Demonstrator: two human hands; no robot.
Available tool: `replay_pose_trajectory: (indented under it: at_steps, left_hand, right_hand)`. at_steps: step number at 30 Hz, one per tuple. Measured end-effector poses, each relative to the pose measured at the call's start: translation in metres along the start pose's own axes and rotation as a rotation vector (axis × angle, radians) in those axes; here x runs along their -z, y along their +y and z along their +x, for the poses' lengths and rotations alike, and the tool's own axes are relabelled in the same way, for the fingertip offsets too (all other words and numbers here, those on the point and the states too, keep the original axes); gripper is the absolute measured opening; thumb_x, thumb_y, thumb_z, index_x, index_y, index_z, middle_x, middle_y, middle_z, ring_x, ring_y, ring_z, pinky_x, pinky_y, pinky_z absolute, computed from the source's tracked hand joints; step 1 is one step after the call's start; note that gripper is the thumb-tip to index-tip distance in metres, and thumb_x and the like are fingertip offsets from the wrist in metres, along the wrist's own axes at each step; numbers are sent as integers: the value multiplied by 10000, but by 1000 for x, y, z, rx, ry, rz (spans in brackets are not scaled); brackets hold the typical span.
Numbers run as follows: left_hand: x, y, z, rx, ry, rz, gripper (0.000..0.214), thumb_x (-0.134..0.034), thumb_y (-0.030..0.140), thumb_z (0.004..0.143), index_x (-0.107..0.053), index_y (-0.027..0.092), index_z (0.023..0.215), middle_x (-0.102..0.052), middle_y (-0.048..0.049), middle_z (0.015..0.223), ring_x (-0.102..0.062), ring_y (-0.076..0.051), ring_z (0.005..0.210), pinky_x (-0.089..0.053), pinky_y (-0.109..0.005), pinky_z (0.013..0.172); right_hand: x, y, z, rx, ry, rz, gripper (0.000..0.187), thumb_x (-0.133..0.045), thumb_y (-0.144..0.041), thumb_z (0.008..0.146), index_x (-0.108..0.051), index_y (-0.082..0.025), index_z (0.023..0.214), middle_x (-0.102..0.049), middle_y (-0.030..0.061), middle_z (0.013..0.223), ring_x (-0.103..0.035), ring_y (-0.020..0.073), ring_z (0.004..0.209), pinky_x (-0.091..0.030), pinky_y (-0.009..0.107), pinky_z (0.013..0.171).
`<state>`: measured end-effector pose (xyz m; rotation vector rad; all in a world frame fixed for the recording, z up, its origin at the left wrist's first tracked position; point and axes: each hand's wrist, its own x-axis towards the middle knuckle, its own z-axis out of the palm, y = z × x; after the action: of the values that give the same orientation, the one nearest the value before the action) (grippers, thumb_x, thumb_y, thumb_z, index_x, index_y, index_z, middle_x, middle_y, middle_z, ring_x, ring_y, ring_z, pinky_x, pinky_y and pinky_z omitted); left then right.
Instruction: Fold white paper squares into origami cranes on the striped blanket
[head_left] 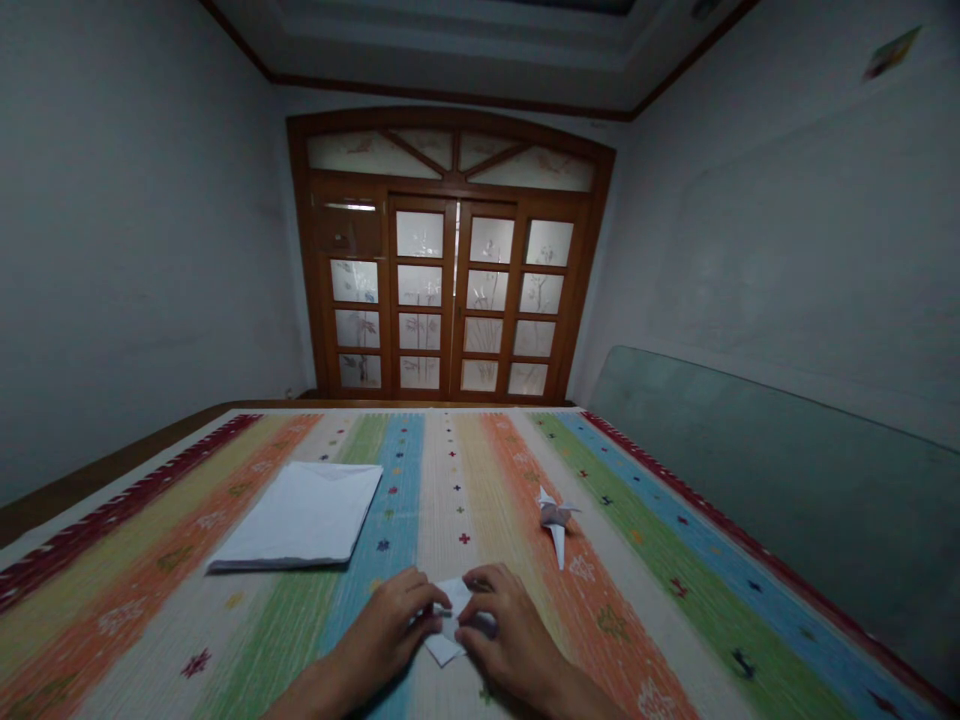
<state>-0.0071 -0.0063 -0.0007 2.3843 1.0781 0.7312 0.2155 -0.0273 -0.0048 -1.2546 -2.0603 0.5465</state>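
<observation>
A small piece of folded white paper [448,652] lies at the near middle of the table, between my two hands. My left hand [397,620] pinches its left side with thumb and forefinger. On the right side, my right hand [510,630] has its thumb and fingers closed on the same paper. The fingers cover part of the folds, so its exact shape is unclear. Ahead and to the right sits a finished-looking white paper crane [555,517], apart from both hands.
A stack of white paper sheets [300,515] lies to the left. Everything rests on a striped, multicoloured tablecloth [465,480]. Along the right side stands a pale greenish panel [750,450]. Wooden doors with glass panes [454,290] close the far end.
</observation>
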Motion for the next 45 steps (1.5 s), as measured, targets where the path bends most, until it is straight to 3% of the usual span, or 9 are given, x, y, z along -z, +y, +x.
replay_pose_trajectory:
  at_steps: [5,9,11,15,29,35,45]
  left_hand:
    - [-1,-6,3,47,41,-72,238,-577,85,892,-748,235,961,-665,-48,994,-610,-210,952,-461,-296,846]
    - [-1,-13,6,57,98,-94,424,-630,61,830,-726,280,1180,-628,-63,1133,-569,-242,1089,-446,-368,993]
    - [0,-14,6,70,104,-53,491,-661,75,818,-703,298,1253,-623,-70,1159,-547,-266,1119,-425,-417,1031]
    - [3,-10,7,115,89,26,433,-694,103,821,-741,299,1203,-640,-72,1116,-543,-284,1095,-394,-475,1052]
    - [3,-3,5,72,118,6,337,-685,72,837,-760,267,1101,-660,-64,1064,-579,-259,1044,-456,-387,957]
    - [4,-1,6,77,99,32,308,-679,52,839,-757,263,1049,-661,-52,1048,-577,-258,1039,-447,-378,941]
    - [3,0,7,67,114,74,175,-687,38,824,-725,207,847,-655,-50,995,-583,-249,987,-462,-368,880]
  right_hand:
    - [-4,1,1,-52,-7,8,244,-730,-120,758,-766,-242,967,-670,83,1188,-574,285,1157,-427,425,1036]
    - [-3,0,3,-72,-17,4,625,-734,-106,705,-641,-208,1314,-617,134,1318,-520,318,1247,-381,471,1105]
    - [-2,1,4,-94,-24,-13,674,-745,-124,695,-617,-194,1353,-564,157,1395,-471,340,1310,-340,503,1138]
    - [-2,4,5,-124,-41,-30,604,-753,-151,696,-664,-212,1290,-532,151,1431,-433,357,1352,-306,527,1154]
    - [-2,7,7,-21,10,44,462,-703,-123,741,-668,-218,1192,-646,97,1212,-546,287,1179,-399,430,1048]
    - [-5,6,15,-61,84,41,167,-681,-140,830,-726,-188,983,-685,87,1041,-597,268,1053,-435,391,959]
    - [-3,2,12,48,62,10,220,-638,0,797,-738,-188,847,-685,65,968,-598,230,990,-456,338,900]
